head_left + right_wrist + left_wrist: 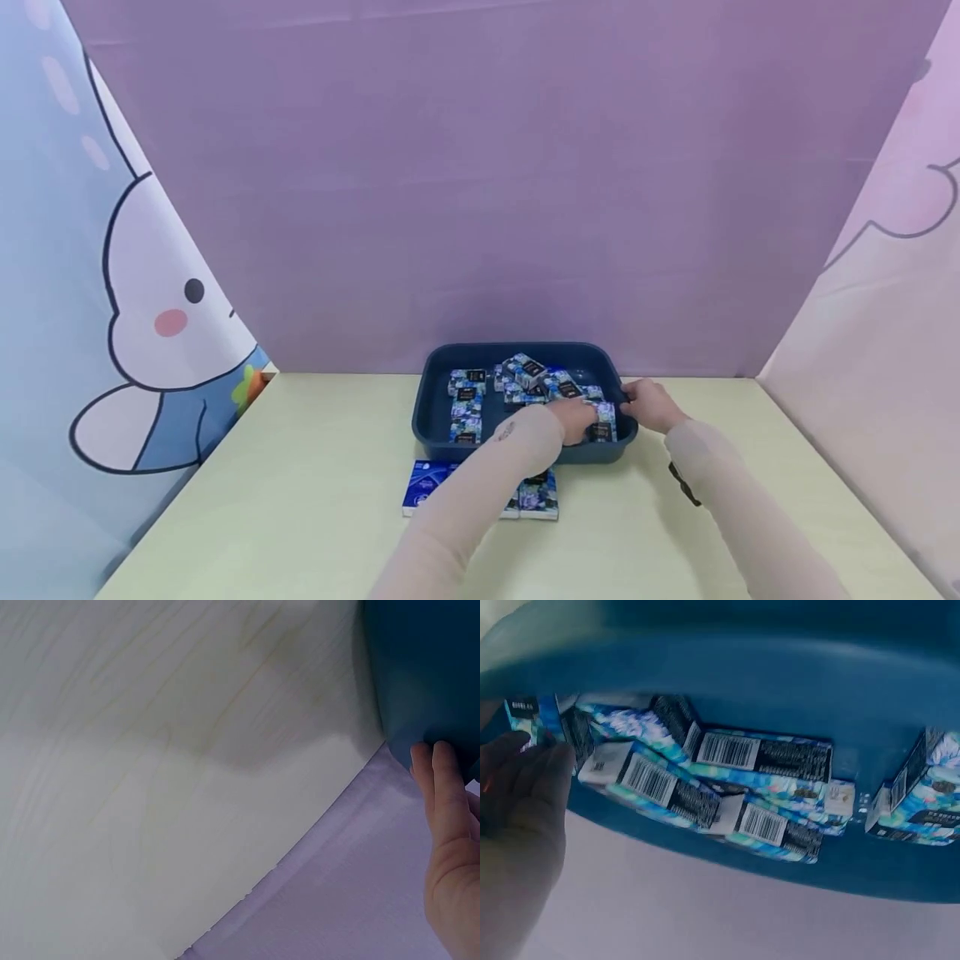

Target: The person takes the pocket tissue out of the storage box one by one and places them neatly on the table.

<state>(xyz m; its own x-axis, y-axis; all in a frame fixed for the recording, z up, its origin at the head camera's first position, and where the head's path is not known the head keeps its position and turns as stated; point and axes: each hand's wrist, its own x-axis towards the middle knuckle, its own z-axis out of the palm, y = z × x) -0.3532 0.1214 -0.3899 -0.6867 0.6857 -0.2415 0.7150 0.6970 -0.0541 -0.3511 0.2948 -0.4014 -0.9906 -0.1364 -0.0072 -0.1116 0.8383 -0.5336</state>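
Observation:
My left hand (pixel 573 419) reaches into the dark blue tray (pixel 423 412) and pinches a small floral pack (pixel 603 421) near the tray's right end. In the left wrist view, the fingers (pixel 551 776) of that hand partly cover a pack at the left. Other blue floral packs (pixel 761 761) with dark barcode sides lie loosely heaped at the back of the tray. A column of packs (pixel 467 404) runs down its left part. Outside, my right hand (pixel 654 406) rests on the tray's right rim; its straight fingers touch the wall in the right wrist view.
On the pale table (pixel 315 483), a row of packs lies in front of the tray: a plain blue one (pixel 427 483) at the left, a floral one (pixel 538 497) at the right. My left forearm hides part of that row. A purple backdrop (pixel 480 208) stands behind.

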